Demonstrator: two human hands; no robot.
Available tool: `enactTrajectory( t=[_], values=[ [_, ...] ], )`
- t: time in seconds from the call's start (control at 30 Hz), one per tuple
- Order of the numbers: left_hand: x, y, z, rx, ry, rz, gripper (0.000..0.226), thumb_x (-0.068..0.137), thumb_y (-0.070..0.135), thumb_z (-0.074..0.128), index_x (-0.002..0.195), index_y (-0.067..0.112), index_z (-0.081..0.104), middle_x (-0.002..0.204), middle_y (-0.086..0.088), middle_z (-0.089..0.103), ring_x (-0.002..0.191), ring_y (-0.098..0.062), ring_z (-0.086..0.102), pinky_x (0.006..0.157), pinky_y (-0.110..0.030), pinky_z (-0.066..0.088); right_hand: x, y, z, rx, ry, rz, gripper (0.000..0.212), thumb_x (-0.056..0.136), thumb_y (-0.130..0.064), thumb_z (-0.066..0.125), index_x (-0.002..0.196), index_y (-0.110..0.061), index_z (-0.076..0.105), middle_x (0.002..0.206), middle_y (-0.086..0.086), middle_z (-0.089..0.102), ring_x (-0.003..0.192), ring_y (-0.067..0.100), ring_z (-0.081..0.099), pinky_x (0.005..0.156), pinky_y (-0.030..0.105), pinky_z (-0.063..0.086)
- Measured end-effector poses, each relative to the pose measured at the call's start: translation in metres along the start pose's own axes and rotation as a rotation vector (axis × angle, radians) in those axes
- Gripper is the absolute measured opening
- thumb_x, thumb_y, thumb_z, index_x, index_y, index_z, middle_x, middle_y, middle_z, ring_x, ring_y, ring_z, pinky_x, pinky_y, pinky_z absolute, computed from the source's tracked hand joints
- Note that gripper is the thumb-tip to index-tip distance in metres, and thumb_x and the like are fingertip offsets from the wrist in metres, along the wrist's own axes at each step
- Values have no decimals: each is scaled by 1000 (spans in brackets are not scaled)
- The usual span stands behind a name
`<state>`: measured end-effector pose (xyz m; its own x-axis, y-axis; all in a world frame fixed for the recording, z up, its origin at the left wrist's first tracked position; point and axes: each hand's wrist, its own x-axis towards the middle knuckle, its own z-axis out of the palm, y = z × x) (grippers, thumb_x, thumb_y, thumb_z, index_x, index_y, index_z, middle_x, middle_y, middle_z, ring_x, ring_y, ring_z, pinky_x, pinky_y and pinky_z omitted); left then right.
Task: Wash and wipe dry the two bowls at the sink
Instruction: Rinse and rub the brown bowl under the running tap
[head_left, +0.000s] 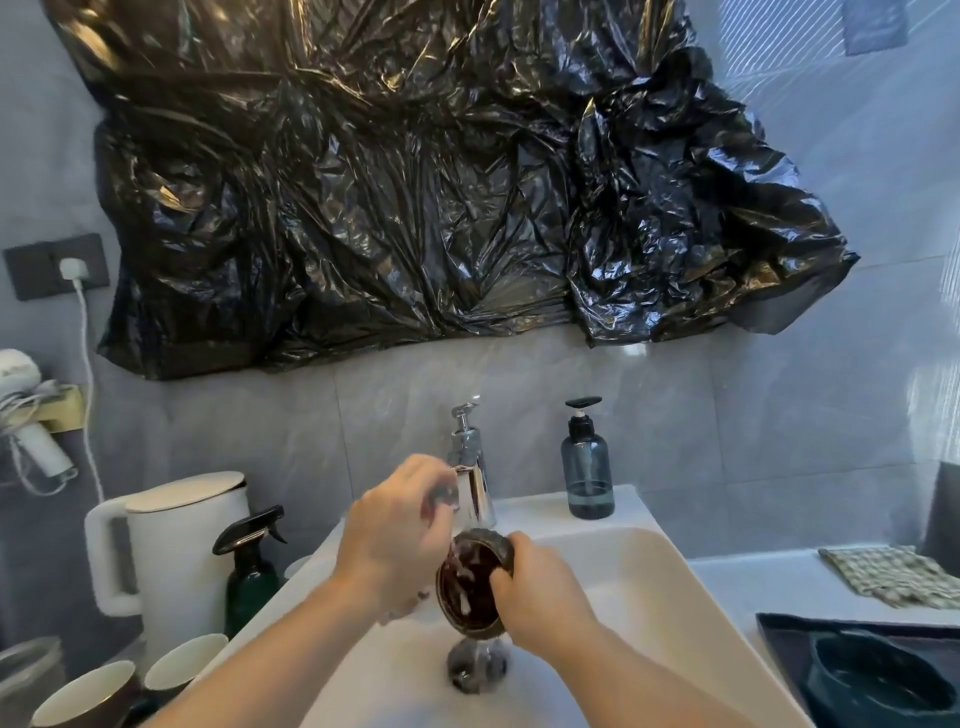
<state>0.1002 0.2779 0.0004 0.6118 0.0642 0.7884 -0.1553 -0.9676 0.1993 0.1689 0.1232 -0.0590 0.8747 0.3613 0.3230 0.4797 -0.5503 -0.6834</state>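
Note:
My right hand (540, 587) grips the rim of a small dark brown bowl (467, 587), tilted on its side over the white sink (654, 587). Water runs from the chrome tap (470, 467) into the bowl and falls to the drain (478, 667). My left hand (389, 540) is at the bowl's left, just under the spout, with bent, motion-blurred fingers holding nothing I can see. A second, dark teal bowl (878, 680) sits on a dark mat (779, 639) at the lower right. A checked cloth (893, 574) lies on the counter to the right.
A blue soap dispenser (587, 470) stands on the sink's back ledge. At left stand a white kettle (182, 545), a dark spray bottle (249, 571) and two cups (88, 696). A hair dryer (31, 415) hangs on the left wall. Black plastic sheeting (415, 182) covers the wall above.

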Motion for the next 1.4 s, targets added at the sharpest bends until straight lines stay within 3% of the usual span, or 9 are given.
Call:
enactTrajectory(
  t=[0.07, 0.23, 0.37, 0.57, 0.8, 0.97, 1.1, 1.23, 1.4],
  values=[
    [26, 8, -12, 32, 19, -28, 32, 88, 23, 57, 116, 38, 65, 121, 23, 60, 82, -6, 64, 75, -33, 49, -1, -2, -1, 19, 1, 17, 22, 99, -23, 50, 119, -23, 58, 111, 1, 68, 96, 18, 61, 86, 29, 50],
    [76, 23, -12, 114, -224, -97, 63, 100, 24, 52, 160, 31, 37, 165, 14, 37, 143, -18, 43, 112, -38, 42, -2, -2, 0, 36, -14, 35, 20, 98, -26, 52, 117, -26, 60, 110, -2, 69, 97, 16, 64, 89, 28, 55],
    [92, 28, -2, 103, -376, -143, 65, 104, 22, 44, 166, 23, 26, 172, 5, 29, 155, -24, 29, 124, -39, 30, -1, -3, -1, 54, 6, 31, 19, 98, -28, 51, 114, -27, 61, 108, -3, 69, 99, 16, 65, 91, 31, 57],
    [83, 26, 8, 43, -345, -156, 67, 101, 15, 44, 165, 24, 27, 171, 5, 30, 152, -26, 32, 121, -41, 33, -3, -3, -1, 46, 22, 4, 20, 101, -29, 49, 118, -26, 59, 110, -3, 68, 98, 17, 65, 88, 32, 56],
    [76, 23, 0, 9, -365, -162, 55, 98, 21, 46, 153, 28, 51, 158, 7, 49, 144, -22, 46, 117, -44, 40, -10, -5, -5, 14, 55, 17, 12, 100, -28, 48, 107, -25, 57, 103, 0, 68, 94, 22, 64, 85, 39, 57],
    [26, 1, -1, -127, -199, -218, 45, 100, 28, 53, 145, 29, 50, 145, 12, 49, 128, -14, 54, 110, -41, 45, -13, -4, -8, 27, 45, 36, 12, 97, -29, 46, 102, -27, 57, 95, -2, 66, 85, 21, 67, 79, 45, 61],
    [-22, -36, 8, -134, -360, -300, 32, 100, 50, 58, 129, 38, 58, 124, 19, 60, 109, -5, 61, 103, -38, 50, -11, -5, -5, 48, 15, 17, 14, 97, -31, 49, 107, -34, 58, 99, -7, 69, 90, 14, 67, 82, 42, 61],
    [-45, -53, 9, -66, -534, -229, 43, 98, 61, 55, 139, 47, 53, 116, 23, 68, 102, -2, 64, 95, -33, 54, -12, -10, -3, 70, -26, -37, 18, 98, -33, 53, 113, -43, 53, 99, -14, 69, 89, 10, 68, 78, 39, 63],
    [-51, -56, 15, -25, -430, -193, 26, 103, 48, 57, 127, 41, 53, 96, 15, 68, 92, -16, 66, 76, -35, 49, -11, -11, 1, 12, -72, -89, 27, 97, -28, 59, 117, -44, 50, 106, -13, 68, 92, 10, 68, 88, 34, 60]
  ],
)
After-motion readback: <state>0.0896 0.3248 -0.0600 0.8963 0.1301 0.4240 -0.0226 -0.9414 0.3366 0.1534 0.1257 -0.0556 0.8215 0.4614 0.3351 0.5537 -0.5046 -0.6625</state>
